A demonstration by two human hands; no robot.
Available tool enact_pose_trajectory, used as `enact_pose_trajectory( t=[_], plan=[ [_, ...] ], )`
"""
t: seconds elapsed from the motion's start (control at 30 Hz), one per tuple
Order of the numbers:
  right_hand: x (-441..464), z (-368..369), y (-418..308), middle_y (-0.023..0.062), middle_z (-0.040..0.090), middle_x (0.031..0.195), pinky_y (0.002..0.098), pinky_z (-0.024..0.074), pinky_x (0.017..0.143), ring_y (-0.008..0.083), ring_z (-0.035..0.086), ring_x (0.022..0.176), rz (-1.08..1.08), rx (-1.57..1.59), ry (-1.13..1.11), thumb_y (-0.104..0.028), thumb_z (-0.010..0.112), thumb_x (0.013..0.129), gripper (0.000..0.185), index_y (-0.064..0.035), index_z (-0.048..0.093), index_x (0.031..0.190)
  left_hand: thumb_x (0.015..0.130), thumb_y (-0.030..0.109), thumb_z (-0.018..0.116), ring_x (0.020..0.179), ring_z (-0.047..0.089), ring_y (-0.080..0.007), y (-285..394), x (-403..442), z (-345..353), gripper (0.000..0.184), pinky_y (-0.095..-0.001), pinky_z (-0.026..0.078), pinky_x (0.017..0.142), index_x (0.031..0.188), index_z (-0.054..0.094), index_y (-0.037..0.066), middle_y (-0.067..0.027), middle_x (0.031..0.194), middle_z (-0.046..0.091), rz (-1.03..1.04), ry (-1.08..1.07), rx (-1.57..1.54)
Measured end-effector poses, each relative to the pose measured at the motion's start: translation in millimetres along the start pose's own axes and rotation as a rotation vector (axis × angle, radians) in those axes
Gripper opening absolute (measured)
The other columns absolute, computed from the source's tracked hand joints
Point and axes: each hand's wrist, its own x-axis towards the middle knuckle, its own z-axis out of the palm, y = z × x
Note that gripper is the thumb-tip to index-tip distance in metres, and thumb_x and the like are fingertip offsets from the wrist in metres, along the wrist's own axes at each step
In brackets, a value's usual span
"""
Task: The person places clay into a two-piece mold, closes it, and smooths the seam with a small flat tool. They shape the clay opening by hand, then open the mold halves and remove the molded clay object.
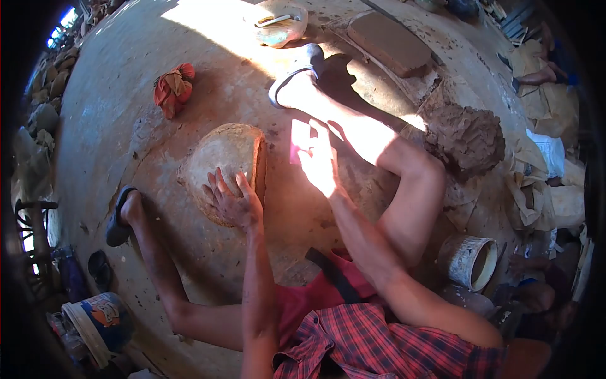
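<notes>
Where the floor [151, 278] lies between the person's legs, a rounded vessel [218, 155], seemingly of clay, rests with its reddish-brown rim turned toward the right. The left hand [237, 205] lies on its wall near that rim, fingers spread and not closed around anything. Just beyond the rim, well lit by the sun, the right hand [320, 165] has a pink flat piece [296, 142] at its thumb and fingers; the fingers are partly extended, and glare hides how firmly they grip it. I judge the step in hand to be steadying the vessel while the pink piece is handled beside it; the next move would call for the left hand to keep the vessel from rolling and for a sure hold on the piece.

Counting outward, I see one vessel and one pink piece, then one red-orange bundle [173, 90] beyond the vessel, one plastic container [278, 39] at the far side, one flat slab [388, 44], one rough brown lump [464, 139] past the right knee, and two buckets: one whitish [454, 256], one labelled [95, 325].
</notes>
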Motion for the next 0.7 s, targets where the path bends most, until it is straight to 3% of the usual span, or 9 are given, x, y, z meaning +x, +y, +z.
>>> enact_pose_trajectory(
  t=[0.1, 0.13, 0.17, 0.2, 0.27, 0.33, 0.47, 0.53, 0.7],
  plan=[
    [11, 40, 23, 0.0192, 0.077, 0.105, 0.0392, 0.0593, 0.082, 0.0277, 0.076, 0.090, -0.057, 0.048, 0.188, 0.005, 0.065, 0.088, 0.062, -0.0096, 0.062, 0.148, 0.098, 0.050, 0.067, 0.162, 0.023, -0.0396, -20, 0, -23, 0.075, -0.0619, 0.015, 0.129, 0.162, 0.046, 0.016, -0.0150, 0.172, 0.037, 0.178, -0.147, 0.058],
    [14, 33, 16, 0.0211, 0.077, 0.107, 0.0401, 0.0590, 0.086, 0.0317, 0.077, 0.095, -0.040, 0.198, -0.050, 0.006, 0.063, 0.087, 0.061, -0.0099, 0.064, 0.146, 0.093, 0.049, 0.073, 0.163, 0.020, -0.0399, -29, 3, -37, 0.086, -0.0613, 0.015, 0.130, 0.165, 0.040, 0.016, -0.0157, 0.173, 0.033, 0.293, -0.264, -0.006],
    [20, 51, 46, 0.0214, 0.077, 0.105, 0.0422, 0.0589, 0.086, 0.0336, 0.077, 0.095, -0.101, 0.121, -0.028, 0.009, 0.061, 0.086, 0.058, -0.0086, 0.065, 0.141, 0.088, 0.048, 0.080, 0.164, 0.017, -0.0402, -38, 6, -49, 0.097, -0.0607, 0.015, 0.130, 0.168, 0.034, 0.015, -0.0165, 0.175, 0.028, 0.402, -0.387, -0.069],
    [24, 55, 49, 0.0226, 0.076, 0.106, 0.0425, 0.0588, 0.086, 0.0358, 0.077, 0.096, -0.075, 0.136, -0.033, 0.008, 0.061, 0.086, 0.053, -0.0080, 0.067, 0.136, 0.075, 0.046, 0.091, 0.164, 0.013, -0.0421, -45, 9, -59, 0.119, -0.0600, 0.015, 0.131, 0.170, 0.027, 0.014, -0.0166, 0.177, 0.023, 0.455, -0.462, -0.018],
    [25, 66, 53, 0.0238, 0.076, 0.107, 0.0428, 0.0586, 0.085, 0.0380, 0.076, 0.096, -0.032, 0.170, -0.048, 0.008, 0.061, 0.086, 0.048, -0.0074, 0.069, 0.131, 0.071, 0.047, 0.094, 0.164, 0.013, -0.0435, -55, 7, -66, 0.124, -0.0604, 0.016, 0.131, 0.169, 0.027, 0.013, -0.0176, 0.177, 0.021, 0.541, -0.489, 0.081],
    [31, 70, 48, 0.0247, 0.075, 0.105, 0.0447, 0.0582, 0.083, 0.0434, 0.074, 0.098, -0.141, 0.200, 0.015, 0.008, 0.060, 0.087, 0.034, -0.0046, 0.072, 0.116, 0.067, 0.048, 0.096, 0.163, 0.012, -0.0448, -59, 6, -65, 0.128, -0.0608, 0.016, 0.131, 0.169, 0.027, 0.012, -0.0186, 0.177, 0.020, 0.627, -0.513, 0.164],
    [37, 79, 46, 0.0225, 0.076, 0.109, 0.0427, 0.0584, 0.086, 0.0387, 0.075, 0.102, -0.159, 0.193, 0.033, 0.011, 0.062, 0.087, 0.037, -0.0048, 0.074, 0.119, 0.059, 0.047, 0.099, 0.163, 0.010, -0.0431, -60, 1, -55, 0.137, -0.0608, 0.016, 0.132, 0.169, 0.023, 0.012, -0.0181, 0.177, 0.016, 0.677, -0.417, 0.185],
    [40, 82, 50, 0.0224, 0.075, 0.100, 0.0488, 0.0568, 0.080, 0.0451, 0.072, 0.095, -0.156, 0.078, -0.066, 0.011, 0.063, 0.082, 0.037, -0.0057, 0.072, 0.114, 0.059, 0.045, 0.099, 0.163, 0.011, -0.0432, -60, 2, -53, 0.137, -0.0613, 0.016, 0.131, 0.168, 0.024, 0.012, -0.0187, 0.176, 0.016, 0.686, -0.402, 0.185],
    [39, 91, 58, 0.0220, 0.074, 0.096, 0.0472, 0.0565, 0.078, 0.0446, 0.071, 0.093, -0.273, 0.159, -0.037, 0.012, 0.064, 0.077, 0.039, -0.0058, 0.072, 0.110, 0.058, 0.043, 0.100, 0.163, 0.012, -0.0447, -61, 0, -51, 0.136, -0.0618, 0.017, 0.131, 0.168, 0.025, 0.012, -0.0193, 0.176, 0.017, 0.701, -0.365, 0.178]
  ],
)
